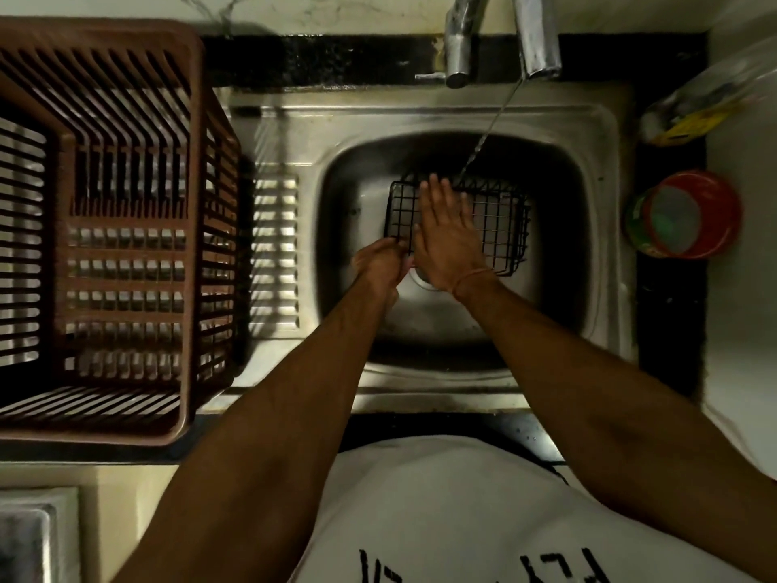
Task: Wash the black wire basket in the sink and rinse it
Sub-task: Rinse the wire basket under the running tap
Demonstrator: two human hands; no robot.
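The brown plastic crate (113, 229) fills the left of the frame, beside the steel sink (605, 229) at centre; in the basin lies the black wire basket (500, 220), a thin stream of water (490, 128) slanting from the tap (538, 40) onto its upper edge; the right hand (447, 237) lies flat across the wires, fingers straight and together; the left hand (380, 260) grips the basket's lower left corner, fingers curled round it; this looks like the rubbing-under-water stage, washing and rinsing not clearly separable; next, probably, turn the basket so the remaining sides meet the stream.
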